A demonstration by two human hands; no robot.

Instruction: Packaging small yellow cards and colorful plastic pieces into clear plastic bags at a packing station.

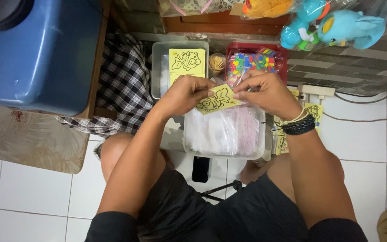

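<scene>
Both my hands hold a small yellow card with a black line drawing of a fish. My left hand pinches its left edge and my right hand pinches its right edge. The card hovers above a clear plastic tub filled with small clear bags. My right wrist wears a dark band and pale cords.
A grey tray holds more yellow drawing cards. A red tray holds colourful packets, with a cup of sticks between the trays. Blue bin at left, checked cloth, power strip, black phone on the tiled floor.
</scene>
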